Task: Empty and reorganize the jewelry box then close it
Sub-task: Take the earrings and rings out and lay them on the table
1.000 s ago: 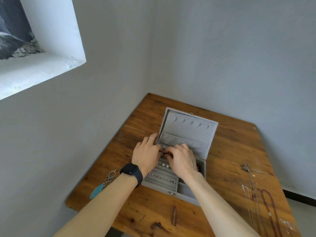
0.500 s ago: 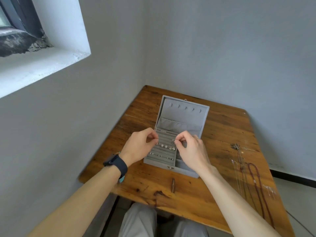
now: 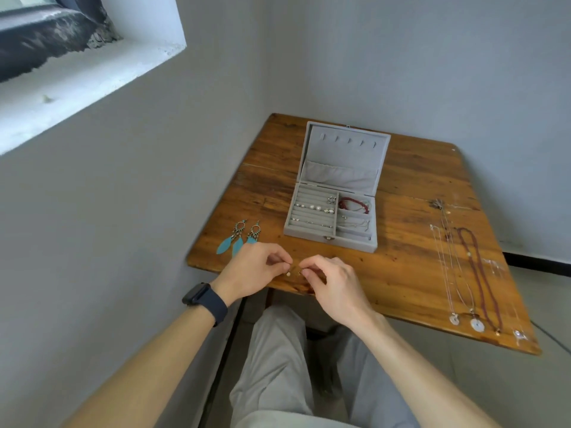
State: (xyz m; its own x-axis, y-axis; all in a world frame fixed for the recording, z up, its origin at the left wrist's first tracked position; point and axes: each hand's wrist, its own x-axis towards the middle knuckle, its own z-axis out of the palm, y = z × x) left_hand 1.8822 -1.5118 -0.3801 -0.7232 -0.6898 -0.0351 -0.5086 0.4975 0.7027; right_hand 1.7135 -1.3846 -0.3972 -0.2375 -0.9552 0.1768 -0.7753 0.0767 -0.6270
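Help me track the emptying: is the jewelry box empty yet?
Not empty. The jewelry box lies open, with pearl studs in its ring rolls and a red bracelet in its far right compartment.

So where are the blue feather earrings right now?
In the head view, the feather earrings lie on the table, left of the open jewelry box, just beyond the left hand.

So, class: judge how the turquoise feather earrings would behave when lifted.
The turquoise feather earrings probably weigh little: thin feathers, small metal tops. Hanging parts suggest they would dangle floppily. Lying flat on the table, they seem unlikely to roll.
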